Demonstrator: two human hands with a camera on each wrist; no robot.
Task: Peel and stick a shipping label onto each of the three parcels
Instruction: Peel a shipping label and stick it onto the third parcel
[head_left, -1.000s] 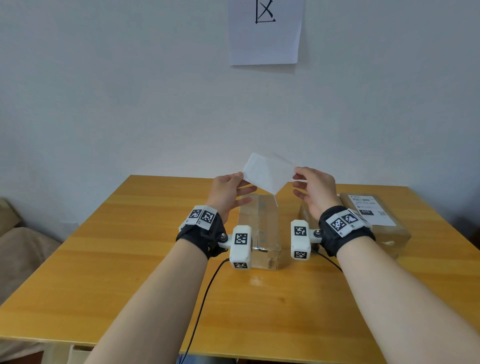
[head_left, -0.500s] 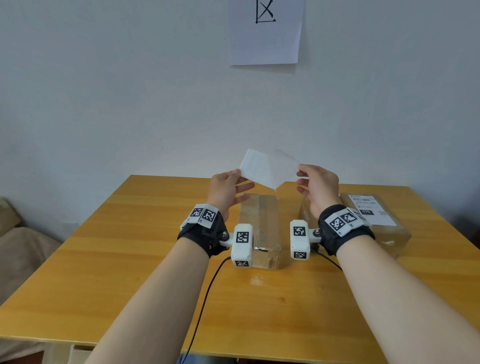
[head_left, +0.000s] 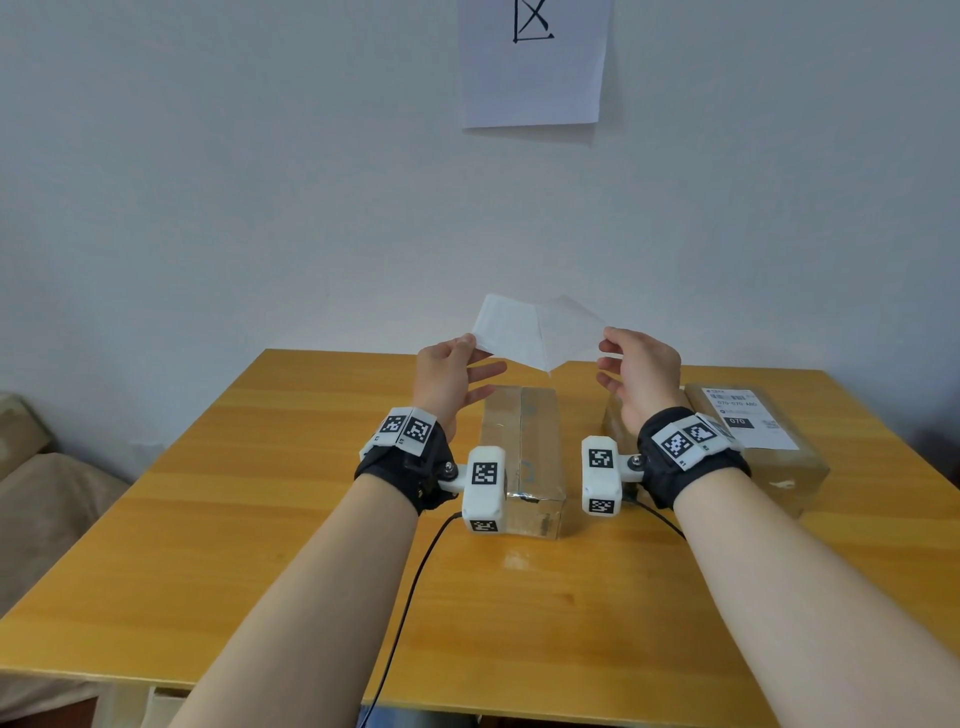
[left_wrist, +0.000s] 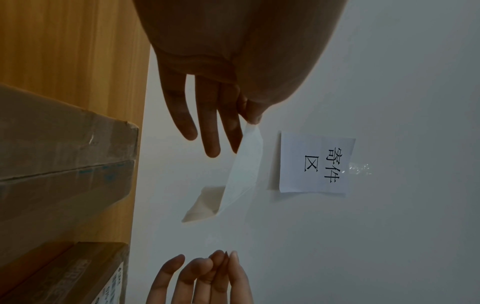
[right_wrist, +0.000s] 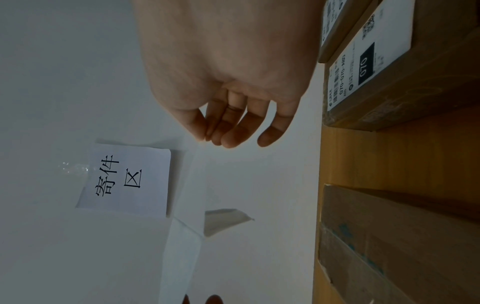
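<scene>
White rectangular paper label (head_left: 511, 328), half peeled from its translucent backing (head_left: 569, 332), pinched by left hand (head_left: 445, 375) and right hand (head_left: 640, 375) above long brown cardboard parcel (head_left: 522, 457).

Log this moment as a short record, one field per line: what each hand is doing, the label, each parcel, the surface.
left hand: pinches the white sheet's left corner
right hand: pinches the translucent sheet's right corner
label: held in the air above the table, white sheet and translucent sheet parted in a V, still joined at the lower point
middle parcel: long box under the hands, no label on its top
right parcel: printed label already stuck on top
third parcel: mostly hidden behind the right hand
table: wooden, carries all three parcels
</scene>
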